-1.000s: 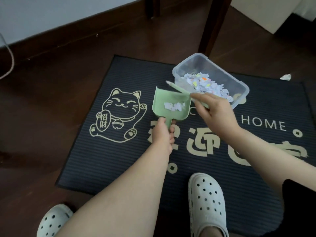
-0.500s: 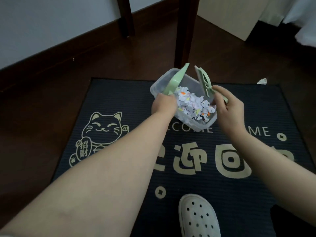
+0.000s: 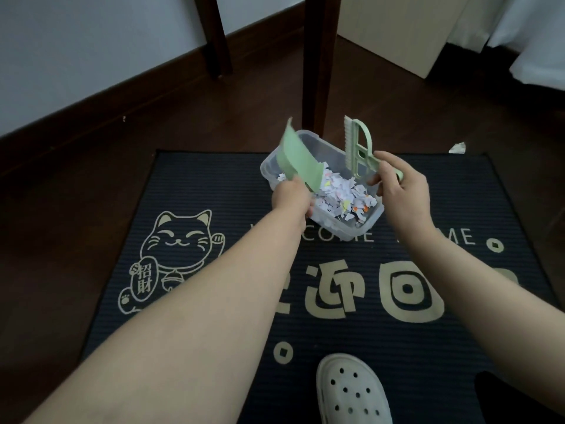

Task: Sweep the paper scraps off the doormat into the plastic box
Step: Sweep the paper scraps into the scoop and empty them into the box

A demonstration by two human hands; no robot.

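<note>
At the far left, the dark wooden floor [image 3: 76, 185] meets a pale wall [image 3: 76, 47] with a dark skirting board. On the floor lies the black doormat [image 3: 214, 185], which has a beige smiling cat [image 3: 174, 243] printed on its left part and large beige letters across the middle. I see no paper scraps on the bare part of the mat.

The left hand [image 3: 292, 197] is closed around the handle of a green dustpan [image 3: 298, 160]. The dustpan is tilted steeply, its wide edge pointing up and away, and its lower part is over the left side of the plastic box [image 3: 342, 232].

The clear plastic box stands on the far middle of the doormat, just in front of a dark wooden furniture leg [image 3: 318, 62]. It is filled with a heap of paper scraps [image 3: 345, 197], mostly white with some yellow, orange and pink ones.

The right hand [image 3: 403, 191] grips the handle of a small green brush [image 3: 360, 148], which stands nearly upright above the right side of the box, the white bristles turned to the left.

Near the bottom, a white shoe with holes [image 3: 351, 393] rests on the mat. Far right, beyond the back edge of the mat, one small white scrap [image 3: 457, 147] lies on the floor.
</note>
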